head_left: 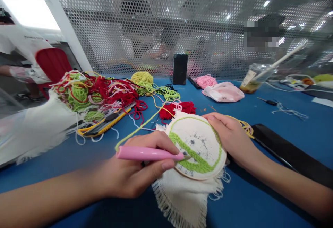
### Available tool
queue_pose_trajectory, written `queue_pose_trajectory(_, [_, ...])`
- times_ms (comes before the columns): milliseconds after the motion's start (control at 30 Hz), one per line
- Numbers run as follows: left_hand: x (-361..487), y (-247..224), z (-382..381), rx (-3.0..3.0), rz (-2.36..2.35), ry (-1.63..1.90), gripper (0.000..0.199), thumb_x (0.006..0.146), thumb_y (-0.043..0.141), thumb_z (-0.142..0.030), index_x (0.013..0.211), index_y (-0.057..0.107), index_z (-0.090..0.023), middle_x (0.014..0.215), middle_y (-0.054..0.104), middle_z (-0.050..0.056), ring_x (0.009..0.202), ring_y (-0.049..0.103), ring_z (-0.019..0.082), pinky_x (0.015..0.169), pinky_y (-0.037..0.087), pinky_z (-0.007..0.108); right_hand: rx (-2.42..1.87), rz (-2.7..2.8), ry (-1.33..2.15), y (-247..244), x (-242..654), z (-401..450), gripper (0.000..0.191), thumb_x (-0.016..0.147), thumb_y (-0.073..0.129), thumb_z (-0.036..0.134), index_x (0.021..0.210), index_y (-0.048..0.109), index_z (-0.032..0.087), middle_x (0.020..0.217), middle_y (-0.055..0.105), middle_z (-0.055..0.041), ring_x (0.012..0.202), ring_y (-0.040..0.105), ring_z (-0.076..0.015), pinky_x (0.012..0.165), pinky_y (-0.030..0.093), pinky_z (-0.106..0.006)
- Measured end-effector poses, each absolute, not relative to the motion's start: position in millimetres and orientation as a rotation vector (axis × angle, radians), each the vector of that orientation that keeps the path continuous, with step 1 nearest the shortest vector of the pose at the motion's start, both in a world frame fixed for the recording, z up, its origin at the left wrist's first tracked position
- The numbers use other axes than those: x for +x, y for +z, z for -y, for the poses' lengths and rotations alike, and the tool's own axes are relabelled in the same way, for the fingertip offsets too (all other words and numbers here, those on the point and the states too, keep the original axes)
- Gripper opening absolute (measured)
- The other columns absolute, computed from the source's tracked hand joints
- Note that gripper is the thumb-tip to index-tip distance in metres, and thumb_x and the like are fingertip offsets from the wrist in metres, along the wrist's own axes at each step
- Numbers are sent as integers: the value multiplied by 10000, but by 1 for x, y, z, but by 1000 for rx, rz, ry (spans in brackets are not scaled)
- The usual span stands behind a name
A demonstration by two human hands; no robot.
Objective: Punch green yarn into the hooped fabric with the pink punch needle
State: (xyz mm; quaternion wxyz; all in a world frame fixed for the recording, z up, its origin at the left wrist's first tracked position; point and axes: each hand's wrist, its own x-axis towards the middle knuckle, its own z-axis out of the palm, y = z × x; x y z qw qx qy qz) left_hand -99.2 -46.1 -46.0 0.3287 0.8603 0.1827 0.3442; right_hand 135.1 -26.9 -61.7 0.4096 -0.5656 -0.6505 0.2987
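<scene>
Left hand [132,172] gripping pink punch needle [148,153], right hand [229,134] clasping wooden embroidery hoop [224,151], thumb hidden

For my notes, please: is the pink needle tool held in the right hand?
No, the pink needle tool is in the left hand, while the right hand holds the wooden hoop.

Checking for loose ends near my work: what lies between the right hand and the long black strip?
In the head view, a loose yellow yarn strand lies between the right hand and the long black strip, on the blue table.
</scene>
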Motion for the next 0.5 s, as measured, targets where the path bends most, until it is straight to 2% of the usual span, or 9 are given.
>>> queue_pose_trajectory(500, [-100, -46, 46, 2255, -460, 894, 247, 774, 494, -53, 984, 543, -172, 889, 613, 63, 819, 577, 162, 721, 476, 274, -1425, 1637, 721, -60, 135, 28, 292, 849, 352, 332, 842, 609, 194, 809, 641, -31, 725, 557, -164, 601, 421, -253])
